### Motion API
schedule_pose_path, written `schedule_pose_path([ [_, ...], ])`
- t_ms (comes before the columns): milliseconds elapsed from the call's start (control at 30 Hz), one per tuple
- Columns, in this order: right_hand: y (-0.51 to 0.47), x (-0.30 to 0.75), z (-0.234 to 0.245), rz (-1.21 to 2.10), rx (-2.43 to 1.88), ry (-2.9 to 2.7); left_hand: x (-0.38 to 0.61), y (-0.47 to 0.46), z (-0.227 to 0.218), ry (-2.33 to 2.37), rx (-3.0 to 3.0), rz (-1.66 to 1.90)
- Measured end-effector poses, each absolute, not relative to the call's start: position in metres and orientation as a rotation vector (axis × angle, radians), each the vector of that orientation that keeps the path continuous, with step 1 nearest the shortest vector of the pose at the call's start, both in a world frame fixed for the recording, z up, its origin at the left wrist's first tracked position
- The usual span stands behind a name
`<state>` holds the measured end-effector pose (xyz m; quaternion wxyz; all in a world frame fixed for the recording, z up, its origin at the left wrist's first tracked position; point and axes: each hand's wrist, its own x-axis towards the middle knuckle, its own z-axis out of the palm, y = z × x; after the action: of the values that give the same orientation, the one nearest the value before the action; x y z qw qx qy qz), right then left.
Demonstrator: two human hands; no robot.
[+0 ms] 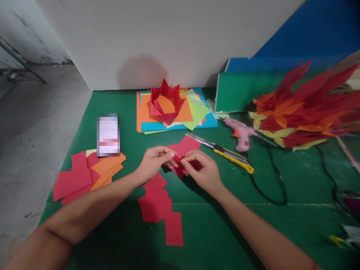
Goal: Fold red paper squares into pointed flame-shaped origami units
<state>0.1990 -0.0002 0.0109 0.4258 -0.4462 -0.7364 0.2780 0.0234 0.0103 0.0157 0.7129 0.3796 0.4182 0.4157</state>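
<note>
Between both hands a small piece of red paper [178,161] is pinched, partly hidden by my fingers. My left hand [156,161] grips its left side with thumb and forefinger. From the right, my right hand [203,170] pinches the same piece. Behind them on the green table lies more red paper [189,146]. Several loose red paper rectangles [156,204] are spread below my left hand, overlapping one another. Just beyond my right hand a yellow utility knife [233,157] rests, its blade end pointing to the back left.
A red folded-paper ring [168,108] sits on stacked coloured sheets [180,126]. At left are a phone [108,135] and red and orange papers [74,180]. A pink glue gun [239,131] with a black cord [281,198] and red-orange paper flowers [306,108] stand right.
</note>
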Motion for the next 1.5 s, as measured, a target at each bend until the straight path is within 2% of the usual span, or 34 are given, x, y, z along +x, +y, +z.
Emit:
schedule_pose_path([
  [467,-0.0008,0.1995,0.0117,0.823,-1.131,-1.779,0.0256,0.0104,0.0094,0.908,0.959,0.919],
  [1000,-0.001,0.1984,0.0149,0.774,-1.137,-1.875,0.0264,0.0063,0.012,1.05,1.4,0.983],
  [1500,-0.0001,0.2006,0.0118,0.707,-1.212,-1.866,0.0274,0.0072,0.0064,0.96,1.238,1.09],
])
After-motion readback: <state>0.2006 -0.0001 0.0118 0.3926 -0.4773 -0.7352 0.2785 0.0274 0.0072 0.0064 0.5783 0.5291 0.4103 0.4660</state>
